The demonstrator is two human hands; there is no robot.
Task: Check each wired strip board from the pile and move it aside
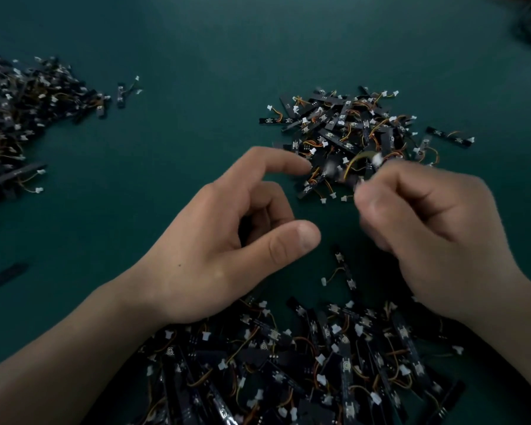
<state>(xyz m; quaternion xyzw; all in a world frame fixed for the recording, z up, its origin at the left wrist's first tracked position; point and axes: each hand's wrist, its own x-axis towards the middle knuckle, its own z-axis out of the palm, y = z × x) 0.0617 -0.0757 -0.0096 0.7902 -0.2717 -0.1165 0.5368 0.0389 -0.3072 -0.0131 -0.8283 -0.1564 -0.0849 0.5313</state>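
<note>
Green mat [196, 41] — right hand [436, 228] pinches a blurred strip board [347, 177], left hand [227, 240] loosely curled, empty.

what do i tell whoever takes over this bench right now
Hands: left hand open, holding nothing; right hand pinches one board, blurred, over the table.
Three piles: near pile under the wrists, far pile beyond the hands, left pile at the left edge.
Done: cannot tell which piles are checked.
Left: check the held board, set it aside, then the rest.
</note>
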